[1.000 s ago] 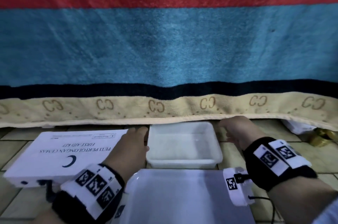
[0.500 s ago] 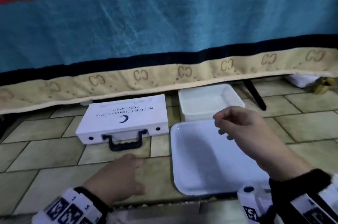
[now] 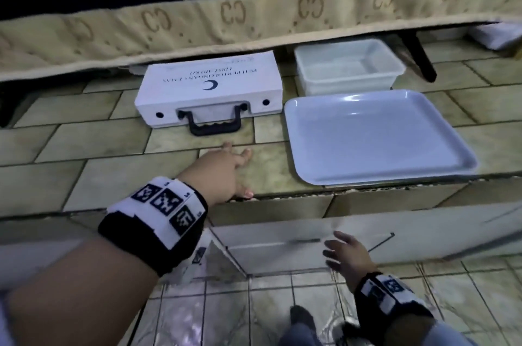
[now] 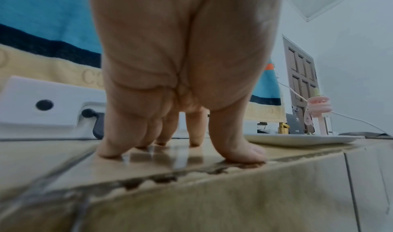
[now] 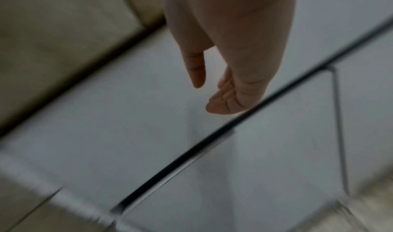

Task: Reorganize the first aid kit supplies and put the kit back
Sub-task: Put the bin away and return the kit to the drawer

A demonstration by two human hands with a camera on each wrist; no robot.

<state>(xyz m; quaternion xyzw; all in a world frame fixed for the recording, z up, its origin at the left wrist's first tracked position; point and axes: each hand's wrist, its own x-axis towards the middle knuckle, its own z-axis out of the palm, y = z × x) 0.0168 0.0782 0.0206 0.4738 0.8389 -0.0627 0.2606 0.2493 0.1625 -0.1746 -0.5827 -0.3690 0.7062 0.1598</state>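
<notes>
Tiled ledge (image 3: 107, 148), closed first aid kit (image 3: 209, 85), empty tub (image 3: 348, 66), empty tray (image 3: 375, 139)

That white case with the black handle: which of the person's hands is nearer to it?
The left hand: it presses on the tiled ledge just in front of the first aid kit, apart from its handle. The right hand hangs lower, off the ledge.

White first aid kit (image 3: 209, 91) lies closed, flat, handle toward viewer.
</notes>
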